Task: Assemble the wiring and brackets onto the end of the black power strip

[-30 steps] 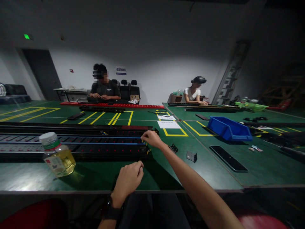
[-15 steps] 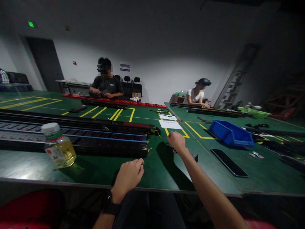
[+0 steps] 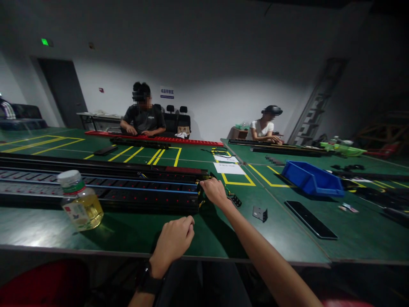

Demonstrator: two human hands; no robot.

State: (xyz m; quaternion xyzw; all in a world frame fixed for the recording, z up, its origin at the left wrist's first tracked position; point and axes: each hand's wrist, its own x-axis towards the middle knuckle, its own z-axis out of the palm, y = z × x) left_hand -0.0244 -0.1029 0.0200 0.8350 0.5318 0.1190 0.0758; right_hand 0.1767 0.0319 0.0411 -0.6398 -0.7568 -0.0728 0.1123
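My right hand (image 3: 214,192) reaches to the right end of a long black rail assembly (image 3: 166,197) with blue strips and red dots. Its fingers are bent together at the yellow-black wires there; what they hold, if anything, is too small to tell. Near the table's front edge my left hand (image 3: 175,236) rests with curled fingers, nothing visible in it. A small dark bracket (image 3: 260,213) lies right of my right forearm, and a black perforated piece (image 3: 235,200) lies just beyond the right wrist.
A bottle of yellow liquid (image 3: 81,204) stands at the left, before the rails. On the right are a blue bin (image 3: 311,181) and a black phone-like slab (image 3: 310,219). Two people sit across the table (image 3: 134,236), near a long red rail (image 3: 179,140).
My right hand has moved left, from the open tabletop to the rail's end. The bracket and perforated piece now show more fully. My left hand stays nearly still.
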